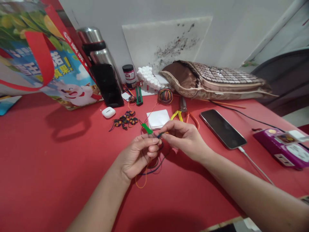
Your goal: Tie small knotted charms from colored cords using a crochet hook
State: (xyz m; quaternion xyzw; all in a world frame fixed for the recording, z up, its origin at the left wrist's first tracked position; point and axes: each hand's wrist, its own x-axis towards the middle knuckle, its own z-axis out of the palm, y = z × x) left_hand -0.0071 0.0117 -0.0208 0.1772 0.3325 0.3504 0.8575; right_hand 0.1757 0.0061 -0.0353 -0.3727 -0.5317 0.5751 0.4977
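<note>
Working from afar, I had the left hand (141,154) and right hand (184,138) pinched on a thin multicoloured cord (158,136) over the smooth red counter (36,167) — one knotted dark-and-orange cord piece (125,120) lay seemingly finished beyond, while loose hanging loops (141,187) suggested more knotting remained.

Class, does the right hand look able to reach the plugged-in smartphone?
Probably yes: nothing covers the smartphone beside the right hand, though that hand may first need to release the cord.
</note>
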